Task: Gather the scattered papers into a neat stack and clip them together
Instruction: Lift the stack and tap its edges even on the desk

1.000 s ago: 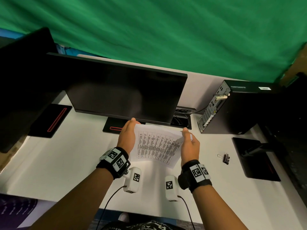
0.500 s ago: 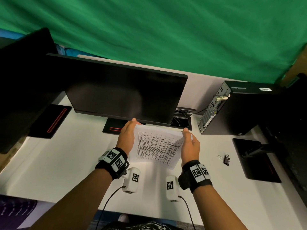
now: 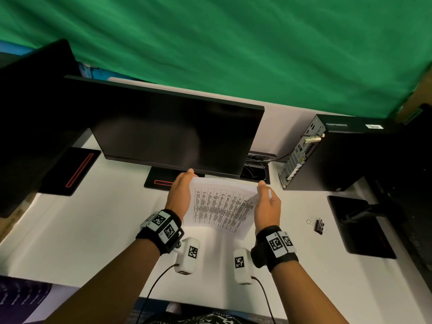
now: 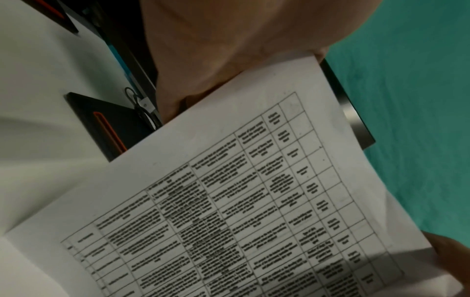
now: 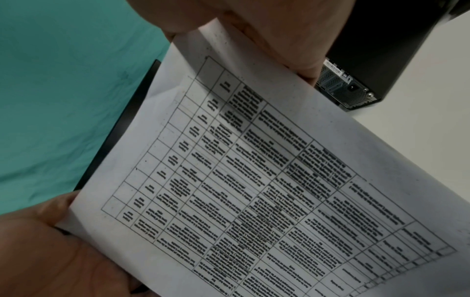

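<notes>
A stack of white papers point(image 3: 222, 206) with a printed table on the top sheet is held upright over the white desk point(image 3: 81, 230), its lower edge near the surface. My left hand point(image 3: 181, 195) holds the stack's left edge and my right hand point(image 3: 266, 202) holds its right edge. The left wrist view has the left hand point(image 4: 229, 50) against the papers point(image 4: 254, 201). In the right wrist view my right hand point(image 5: 267, 30) pinches the papers point(image 5: 254, 180) between thumb and fingers. A black binder clip point(image 3: 319, 226) lies on the desk to the right of my right hand.
A dark monitor point(image 3: 175, 136) stands just behind the papers, with a second one point(image 3: 30, 113) at the left. A black computer tower point(image 3: 350, 155) sits at the right rear. Flat black stand bases point(image 3: 67, 170) point(image 3: 360, 225) lie on both sides.
</notes>
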